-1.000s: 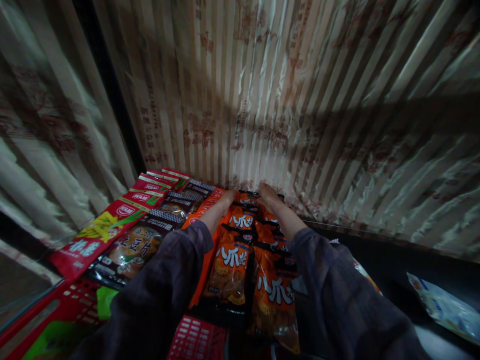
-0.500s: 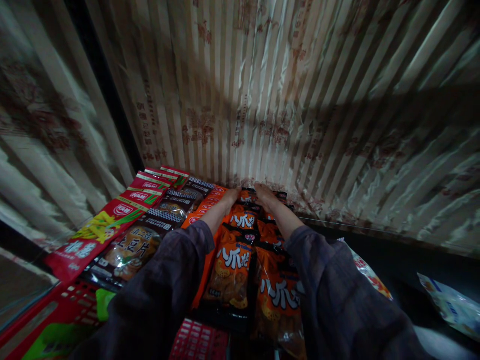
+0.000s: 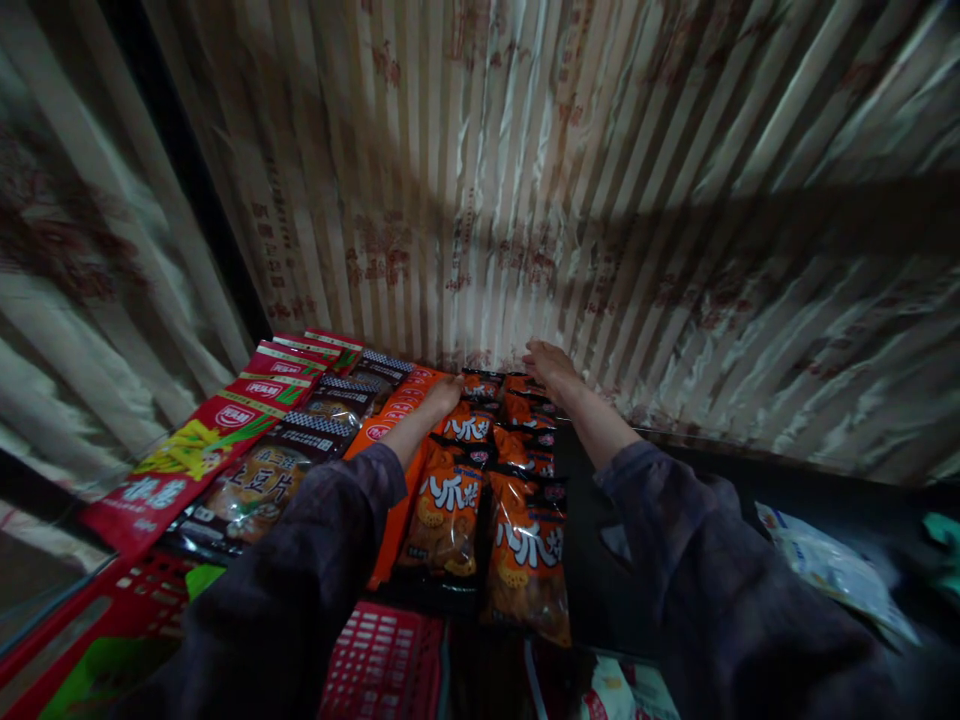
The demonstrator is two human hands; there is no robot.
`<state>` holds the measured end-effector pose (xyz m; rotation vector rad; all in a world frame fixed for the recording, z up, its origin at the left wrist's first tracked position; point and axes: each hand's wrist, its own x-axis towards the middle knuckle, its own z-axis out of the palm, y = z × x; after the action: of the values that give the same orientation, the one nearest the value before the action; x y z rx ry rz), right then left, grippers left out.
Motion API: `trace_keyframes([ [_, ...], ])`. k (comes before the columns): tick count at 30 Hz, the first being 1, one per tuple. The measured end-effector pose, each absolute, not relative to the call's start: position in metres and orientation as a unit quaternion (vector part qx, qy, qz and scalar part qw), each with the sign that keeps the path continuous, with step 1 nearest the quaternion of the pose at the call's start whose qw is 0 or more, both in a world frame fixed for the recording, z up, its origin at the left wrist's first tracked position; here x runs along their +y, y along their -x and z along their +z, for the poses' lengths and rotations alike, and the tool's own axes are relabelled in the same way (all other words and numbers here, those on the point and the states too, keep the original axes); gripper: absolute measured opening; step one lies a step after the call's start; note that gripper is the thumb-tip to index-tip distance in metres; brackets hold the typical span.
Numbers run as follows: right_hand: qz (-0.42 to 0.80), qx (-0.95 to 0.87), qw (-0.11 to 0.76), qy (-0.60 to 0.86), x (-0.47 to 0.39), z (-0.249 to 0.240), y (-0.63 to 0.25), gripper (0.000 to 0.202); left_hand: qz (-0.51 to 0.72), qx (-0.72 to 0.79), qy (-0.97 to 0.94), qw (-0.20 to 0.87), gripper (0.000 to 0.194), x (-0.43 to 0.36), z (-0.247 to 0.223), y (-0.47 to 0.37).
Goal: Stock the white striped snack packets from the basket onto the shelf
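Note:
Two columns of overlapping orange snack bags (image 3: 530,545) lie on a dark shelf (image 3: 611,520). At the back end of the left column is my left hand (image 3: 448,392), beside the orange packets; its fingers look bent, and what they hold, if anything, is hidden. My right hand (image 3: 551,362) is raised just above the back end of the right column, close to the striped sheet, fingers stretched out and holding nothing. Left of the orange bags are dark potato-slice bags (image 3: 259,485) and red packets (image 3: 191,450), each in an overlapping row.
A striped, wrinkled sheet (image 3: 495,180) hangs behind the shelf. Red baskets (image 3: 386,655) stand below its front edge, with green packets (image 3: 112,680) at the left. A pale packet (image 3: 832,570) lies at the right. A dark post (image 3: 187,170) slants at the left.
My right hand has lifted off the back bags and moved right and up. My left hand stays near the back of the left column. The view has shifted slightly to the right.

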<state>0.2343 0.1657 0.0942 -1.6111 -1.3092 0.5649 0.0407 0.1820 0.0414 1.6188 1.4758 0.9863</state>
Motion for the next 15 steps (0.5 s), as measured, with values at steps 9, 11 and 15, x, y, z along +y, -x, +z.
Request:
trace_keyframes([
  [9, 0.228, -0.527, 0.461, 0.677, 0.08, 0.082, -0.256, 0.032, 0.344, 0.562, -0.687, 0.308, 0.025, 0.102, 0.079, -0.046],
  [11, 0.224, -0.522, 0.47, 0.676, 0.057, 0.075, -0.254, 0.029, 0.354, 0.551, -0.692, 0.304, 0.031, 0.07, 0.079, -0.049],
  [15, 0.231, -0.495, 0.511, 0.663, 0.017, 0.055, -0.249, 0.037, 0.407, 0.52, -0.667, 0.343, 0.037, 0.002, 0.062, -0.055],
])
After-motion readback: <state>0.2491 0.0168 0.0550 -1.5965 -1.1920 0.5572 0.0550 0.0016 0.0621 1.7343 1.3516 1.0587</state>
